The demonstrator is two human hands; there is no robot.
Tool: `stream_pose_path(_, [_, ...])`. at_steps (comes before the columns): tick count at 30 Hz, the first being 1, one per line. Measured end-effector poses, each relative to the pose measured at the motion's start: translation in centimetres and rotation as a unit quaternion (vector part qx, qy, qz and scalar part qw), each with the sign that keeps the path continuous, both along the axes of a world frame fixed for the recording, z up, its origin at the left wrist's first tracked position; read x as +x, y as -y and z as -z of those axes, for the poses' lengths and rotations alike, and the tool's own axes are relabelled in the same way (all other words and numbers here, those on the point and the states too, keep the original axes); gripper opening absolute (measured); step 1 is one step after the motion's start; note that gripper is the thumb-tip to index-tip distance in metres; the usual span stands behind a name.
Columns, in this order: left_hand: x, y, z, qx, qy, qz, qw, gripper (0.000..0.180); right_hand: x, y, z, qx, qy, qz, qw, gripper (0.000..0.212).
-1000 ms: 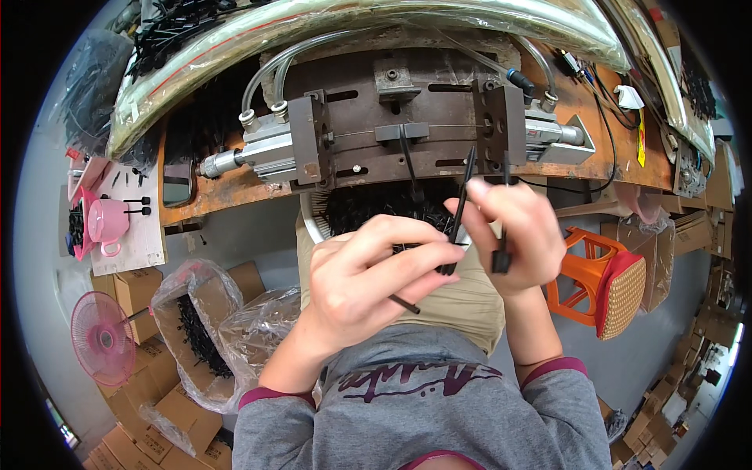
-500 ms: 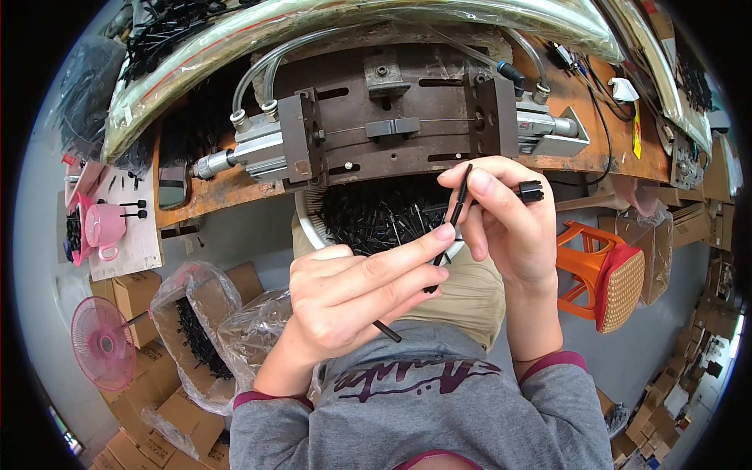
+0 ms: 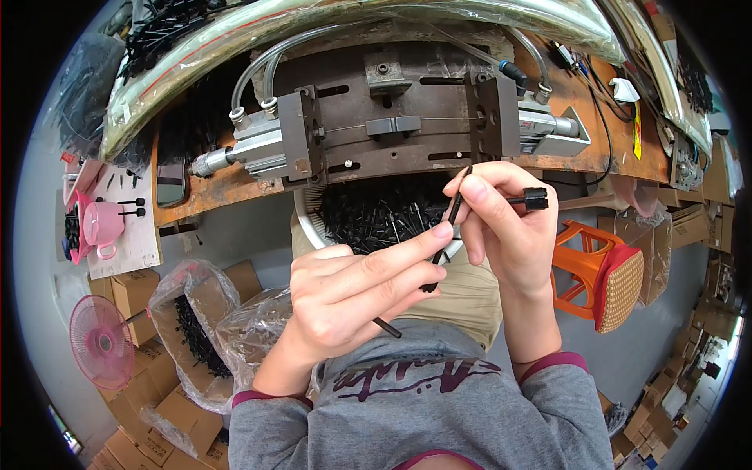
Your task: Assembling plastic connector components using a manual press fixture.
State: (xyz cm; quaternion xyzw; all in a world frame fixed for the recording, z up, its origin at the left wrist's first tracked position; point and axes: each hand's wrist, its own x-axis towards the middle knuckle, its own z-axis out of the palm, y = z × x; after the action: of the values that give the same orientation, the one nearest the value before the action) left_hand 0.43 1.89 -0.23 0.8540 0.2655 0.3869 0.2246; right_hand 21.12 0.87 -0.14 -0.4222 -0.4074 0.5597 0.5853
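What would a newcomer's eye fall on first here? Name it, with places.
The orange stool at the right, its seat edged in red, likely draws the eye first, then the pink fan at the far left. In the centre, the left hand and right hand hold slim black parts.

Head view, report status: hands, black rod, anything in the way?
Left hand and right hand: both on black rod. Ridged-headed black piece also in right hand. Left hand partly covers the rod.
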Motion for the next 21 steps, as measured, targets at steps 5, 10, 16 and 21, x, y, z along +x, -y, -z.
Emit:
stream_pose_path(5, [0.3,-0.4,0.0,-0.019,-0.01,-0.033,0.999,0.025,-0.6,-0.1,0.7,0.002,0.012,0.036,0.999,0.015])
stream_pose_path(10, [2.0,-2.1,1.7,0.018,-0.065,-0.166,0.984,0.027,0.4,0.5,1.4,0.068,0.029,0.094,0.993,0.035])
stream_pose_path(16, [3.1,-3.2,3.3,0.079,-0.159,-0.21,0.961,0.025,0.3,1.0,0.7,0.142,0.07,0.075,0.984,0.074])
stream_pose_path(21, [3.3,-4.2,3.1,0.082,-0.153,-0.198,0.965,0.026,0.4,1.4,1.4,0.232,0.155,0.066,0.958,0.057])
